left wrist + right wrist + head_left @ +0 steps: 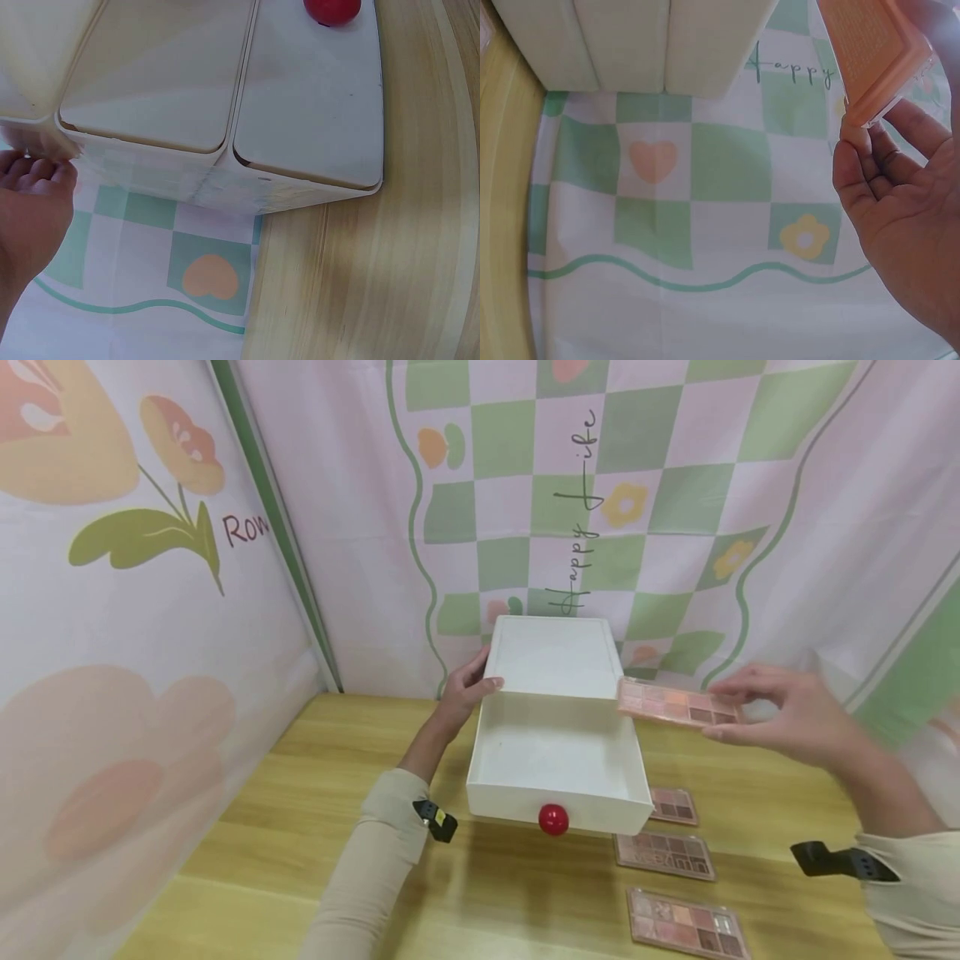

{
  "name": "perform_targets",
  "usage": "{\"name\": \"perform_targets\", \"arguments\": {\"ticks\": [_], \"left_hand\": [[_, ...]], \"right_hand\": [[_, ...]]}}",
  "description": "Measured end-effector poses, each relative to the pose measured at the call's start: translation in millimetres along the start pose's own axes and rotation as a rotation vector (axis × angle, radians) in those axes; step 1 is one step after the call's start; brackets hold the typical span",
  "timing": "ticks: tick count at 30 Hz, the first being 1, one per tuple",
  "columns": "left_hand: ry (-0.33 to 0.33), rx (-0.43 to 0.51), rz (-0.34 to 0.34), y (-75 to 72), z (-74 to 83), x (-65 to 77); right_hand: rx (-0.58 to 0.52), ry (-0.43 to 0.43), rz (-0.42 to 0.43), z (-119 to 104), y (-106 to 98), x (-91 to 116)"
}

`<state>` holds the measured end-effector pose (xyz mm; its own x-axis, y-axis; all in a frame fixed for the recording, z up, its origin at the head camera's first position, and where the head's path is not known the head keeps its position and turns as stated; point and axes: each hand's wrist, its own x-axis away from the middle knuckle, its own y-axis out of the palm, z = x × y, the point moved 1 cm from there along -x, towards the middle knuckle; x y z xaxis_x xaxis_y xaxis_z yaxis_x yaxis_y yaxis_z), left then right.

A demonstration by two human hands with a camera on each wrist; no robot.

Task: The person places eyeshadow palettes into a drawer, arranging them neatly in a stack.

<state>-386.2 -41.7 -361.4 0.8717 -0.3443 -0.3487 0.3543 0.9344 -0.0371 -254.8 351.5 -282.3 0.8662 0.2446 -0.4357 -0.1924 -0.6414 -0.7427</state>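
A white drawer cabinet (553,652) stands against the cloth, its top drawer (558,806) pulled out; the bare inside shows in the head view. My left hand (467,693) grips the cabinet's left side by the top, thumb over the front edge. In the left wrist view, that hand's bent fingers (37,171) touch the side wall. My right hand (787,714) pinches an eyeshadow palette (667,703) by its right end, raised beside the drawer's rear right corner. In the right wrist view, the palette's orange-pink underside (870,45) faces the camera.
Three more eyeshadow palettes, a far one (675,806), a middle one (667,857) and a near one (686,925), lie on the wooden table (247,860) right of the cabinet. A red knob (553,819) juts from the drawer front. Printed cloth (360,527) hangs behind.
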Motion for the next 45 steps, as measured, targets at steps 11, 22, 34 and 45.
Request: {"name": "perform_targets", "arguments": {"ticks": [11,22,34,45], "left_hand": [[-0.012,-0.011,0.009,0.1,-0.8,0.3],[-0.007,-0.009,0.01,-0.6,-0.6,-0.6],[-0.01,-0.022,0.011,-0.2,-1.0,0.5],[-0.002,-0.019,0.007,0.2,-0.3,0.5]], "right_hand": [[0.148,-0.128,0.047,-19.1,11.4,-2.0],[0.09,-0.231,0.033,-35.9,24.4,-4.2],[0.012,-0.215,0.01,-43.6,42.1,-8.6],[0.008,-0.204,-0.021,-54.4,56.5,-16.1]]}}
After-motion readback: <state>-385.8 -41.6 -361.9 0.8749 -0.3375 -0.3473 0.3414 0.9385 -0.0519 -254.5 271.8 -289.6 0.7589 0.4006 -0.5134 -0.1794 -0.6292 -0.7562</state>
